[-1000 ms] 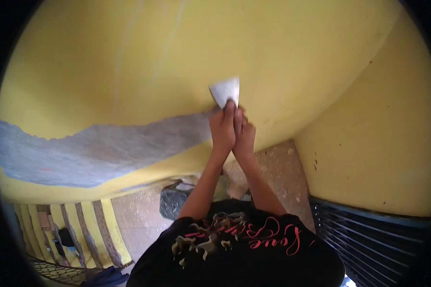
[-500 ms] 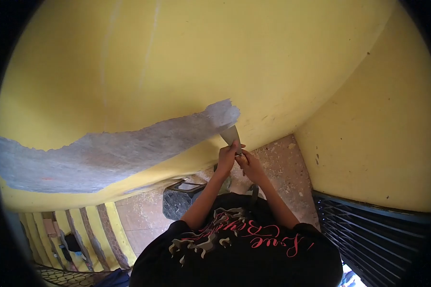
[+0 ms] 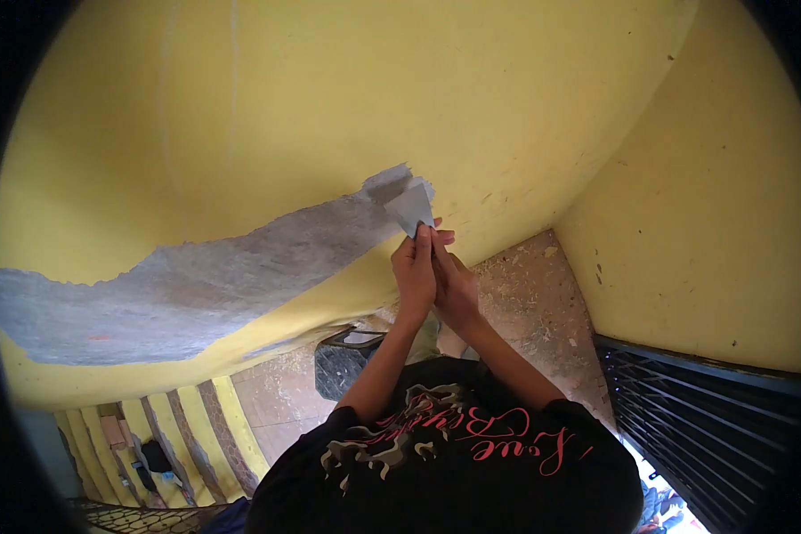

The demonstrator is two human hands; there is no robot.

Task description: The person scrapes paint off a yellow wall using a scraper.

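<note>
Our left grip (image 3: 413, 274) and right grip (image 3: 457, 289) clasp the scraper (image 3: 410, 208) together, one against the other. We have its blade (image 3: 408, 198) in front of the right end of the grey patch (image 3: 231, 271) on the yellow wall (image 3: 329, 98); whether they touch, we cannot tell.

Soft, slightly dim daylight covers the yellow wall (image 3: 507, 98) near me, while white glare breaks in beside the dark gate (image 3: 699, 436). A faint shadow falls by the scraper (image 3: 409, 206). Straight lines bow outward; black rounds off the corners.
</note>
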